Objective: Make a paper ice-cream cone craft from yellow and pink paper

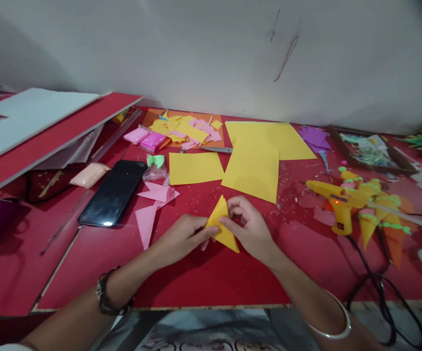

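Note:
A folded yellow paper triangle (222,222) is held between my two hands, just above the red table near its front edge. My left hand (190,230) pinches its left side, thumb on the front. From the right, my right hand (249,225) grips it with the thumb on the face and the fingers behind. Beyond them lie yellow paper sheets (252,170), with a smaller yellow sheet (196,168) to their left. Pink paper pieces (147,219) rest left of my left hand.
A phone (113,192) lies at left. Paper scraps (187,129) and scissors (216,149) sit further back. At right are a yellow glue gun (337,202), its red light lit, yellow and orange paper cones (368,229), black cables (375,273) and a tray (408,165). Boards (50,122) lean at left.

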The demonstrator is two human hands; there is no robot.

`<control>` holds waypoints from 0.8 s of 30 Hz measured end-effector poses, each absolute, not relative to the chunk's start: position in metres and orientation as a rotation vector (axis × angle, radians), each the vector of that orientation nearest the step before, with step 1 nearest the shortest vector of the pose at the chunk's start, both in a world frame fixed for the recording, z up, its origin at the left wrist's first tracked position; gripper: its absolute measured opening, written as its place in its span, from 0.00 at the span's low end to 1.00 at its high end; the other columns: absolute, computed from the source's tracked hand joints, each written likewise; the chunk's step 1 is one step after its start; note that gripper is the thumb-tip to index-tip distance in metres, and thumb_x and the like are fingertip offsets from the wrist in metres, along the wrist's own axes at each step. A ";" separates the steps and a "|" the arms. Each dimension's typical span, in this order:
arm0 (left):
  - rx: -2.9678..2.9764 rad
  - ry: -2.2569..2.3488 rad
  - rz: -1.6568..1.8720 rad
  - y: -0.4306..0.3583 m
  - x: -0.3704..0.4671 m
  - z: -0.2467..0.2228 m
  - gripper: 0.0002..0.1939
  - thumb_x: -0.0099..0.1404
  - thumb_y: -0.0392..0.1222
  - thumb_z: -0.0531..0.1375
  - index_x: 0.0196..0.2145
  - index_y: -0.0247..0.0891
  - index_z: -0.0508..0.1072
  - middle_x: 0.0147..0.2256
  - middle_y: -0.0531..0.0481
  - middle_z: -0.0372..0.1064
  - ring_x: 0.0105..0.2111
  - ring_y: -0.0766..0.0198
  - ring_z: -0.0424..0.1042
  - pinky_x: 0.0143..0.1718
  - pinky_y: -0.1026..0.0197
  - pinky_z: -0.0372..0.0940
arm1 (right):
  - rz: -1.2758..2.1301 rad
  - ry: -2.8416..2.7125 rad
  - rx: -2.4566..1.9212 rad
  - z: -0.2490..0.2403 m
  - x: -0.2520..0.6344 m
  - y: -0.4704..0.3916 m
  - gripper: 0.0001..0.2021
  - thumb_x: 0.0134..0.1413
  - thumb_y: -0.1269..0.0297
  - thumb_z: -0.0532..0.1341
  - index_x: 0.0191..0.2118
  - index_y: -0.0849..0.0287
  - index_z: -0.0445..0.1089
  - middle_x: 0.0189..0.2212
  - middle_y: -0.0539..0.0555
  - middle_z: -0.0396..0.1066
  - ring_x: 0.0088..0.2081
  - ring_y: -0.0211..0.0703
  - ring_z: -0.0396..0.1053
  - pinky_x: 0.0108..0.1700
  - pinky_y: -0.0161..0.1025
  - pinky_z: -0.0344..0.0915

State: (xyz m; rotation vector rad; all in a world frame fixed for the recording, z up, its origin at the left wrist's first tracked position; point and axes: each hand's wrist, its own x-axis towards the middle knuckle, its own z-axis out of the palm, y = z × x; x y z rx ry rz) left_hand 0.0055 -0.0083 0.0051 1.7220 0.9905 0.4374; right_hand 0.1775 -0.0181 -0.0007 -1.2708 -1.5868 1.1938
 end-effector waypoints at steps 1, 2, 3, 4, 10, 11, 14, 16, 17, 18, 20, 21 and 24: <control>1.684 0.978 0.441 -0.009 0.006 0.006 0.21 0.63 0.50 0.47 0.20 0.34 0.65 0.17 0.55 0.62 0.19 0.72 0.61 0.23 0.70 0.54 | 1.216 -1.566 -1.267 -0.001 0.177 -0.019 0.09 0.51 0.60 0.56 0.36 0.55 0.57 0.24 0.46 0.62 0.27 0.34 0.62 0.29 0.32 0.58; 1.645 0.970 0.445 -0.009 0.006 0.006 0.21 0.63 0.50 0.47 0.21 0.34 0.67 0.16 0.54 0.63 0.19 0.72 0.62 0.23 0.70 0.55 | 1.230 -1.550 -1.268 -0.002 0.177 -0.019 0.09 0.51 0.60 0.55 0.37 0.55 0.55 0.23 0.46 0.62 0.26 0.34 0.62 0.28 0.32 0.58; 1.609 0.968 0.447 -0.009 0.006 0.006 0.22 0.63 0.50 0.46 0.22 0.34 0.68 0.16 0.54 0.64 0.19 0.72 0.62 0.23 0.70 0.55 | 1.235 -1.537 -1.268 -0.002 0.177 -0.020 0.10 0.52 0.60 0.55 0.39 0.54 0.54 0.22 0.45 0.61 0.25 0.34 0.61 0.27 0.32 0.58; 1.577 0.967 0.446 -0.009 0.006 0.006 0.22 0.63 0.50 0.46 0.22 0.33 0.69 0.16 0.53 0.65 0.18 0.72 0.62 0.22 0.70 0.55 | 1.231 -1.532 -1.267 -0.002 0.177 -0.020 0.11 0.53 0.60 0.54 0.40 0.54 0.53 0.21 0.45 0.61 0.24 0.34 0.61 0.27 0.32 0.58; 1.328 0.966 0.454 -0.006 0.003 0.007 0.25 0.64 0.53 0.44 0.21 0.33 0.68 0.13 0.53 0.64 0.15 0.71 0.61 0.20 0.70 0.56 | 1.044 -1.711 -1.131 0.006 0.181 -0.020 0.13 0.55 0.67 0.50 0.47 0.52 0.55 0.35 0.53 0.65 0.38 0.39 0.65 0.40 0.37 0.62; 1.298 0.982 0.472 -0.005 0.002 0.007 0.26 0.64 0.53 0.43 0.20 0.33 0.67 0.12 0.53 0.63 0.15 0.71 0.61 0.20 0.70 0.56 | 1.009 -1.764 -1.093 0.007 0.182 -0.019 0.14 0.55 0.69 0.49 0.48 0.52 0.57 0.38 0.54 0.65 0.41 0.39 0.64 0.43 0.38 0.61; 1.284 1.003 0.525 -0.004 0.002 0.009 0.26 0.64 0.52 0.43 0.19 0.34 0.67 0.11 0.54 0.61 0.16 0.71 0.62 0.23 0.68 0.58 | 0.945 -1.924 -0.996 0.008 0.184 -0.017 0.14 0.52 0.72 0.53 0.44 0.51 0.63 0.39 0.53 0.64 0.42 0.40 0.63 0.43 0.38 0.61; 1.331 0.994 0.576 -0.006 0.003 0.008 0.23 0.64 0.51 0.44 0.22 0.34 0.66 0.14 0.55 0.61 0.18 0.71 0.62 0.24 0.68 0.58 | 0.915 -1.989 -0.968 0.007 0.185 -0.016 0.12 0.50 0.72 0.55 0.41 0.51 0.66 0.36 0.52 0.64 0.39 0.39 0.64 0.39 0.36 0.62; 1.364 0.995 0.615 -0.006 0.004 0.007 0.19 0.63 0.50 0.46 0.25 0.34 0.66 0.17 0.55 0.62 0.19 0.72 0.61 0.24 0.69 0.58 | 0.907 -2.002 -0.971 0.006 0.185 -0.015 0.12 0.49 0.72 0.56 0.39 0.51 0.68 0.35 0.52 0.64 0.37 0.38 0.64 0.38 0.35 0.62; 1.399 1.008 0.669 -0.007 0.005 0.005 0.15 0.62 0.49 0.48 0.30 0.35 0.66 0.21 0.55 0.63 0.20 0.72 0.62 0.24 0.69 0.58 | 0.906 -2.003 -0.977 0.005 0.185 -0.015 0.11 0.49 0.72 0.56 0.39 0.51 0.68 0.34 0.51 0.65 0.36 0.38 0.65 0.37 0.35 0.62; 1.461 1.061 0.783 -0.008 0.006 0.003 0.13 0.60 0.47 0.53 0.41 0.38 0.62 0.28 0.54 0.63 0.23 0.72 0.62 0.24 0.70 0.59 | 0.925 -1.992 -0.988 0.003 0.185 -0.015 0.11 0.50 0.72 0.56 0.38 0.51 0.68 0.32 0.50 0.66 0.35 0.37 0.65 0.36 0.34 0.62; 1.480 1.095 0.824 -0.008 0.006 0.002 0.16 0.59 0.46 0.55 0.44 0.40 0.59 0.31 0.54 0.63 0.24 0.72 0.63 0.24 0.70 0.59 | 0.941 -1.982 -0.994 0.003 0.185 -0.015 0.11 0.50 0.71 0.56 0.39 0.50 0.68 0.32 0.50 0.67 0.34 0.37 0.65 0.35 0.34 0.62; 1.528 1.152 0.845 -0.008 0.005 0.001 0.16 0.59 0.45 0.55 0.43 0.40 0.59 0.32 0.53 0.64 0.26 0.70 0.65 0.26 0.68 0.61 | 0.974 -1.943 -1.019 0.005 0.185 -0.015 0.11 0.51 0.70 0.55 0.40 0.51 0.67 0.34 0.50 0.69 0.36 0.38 0.67 0.37 0.35 0.62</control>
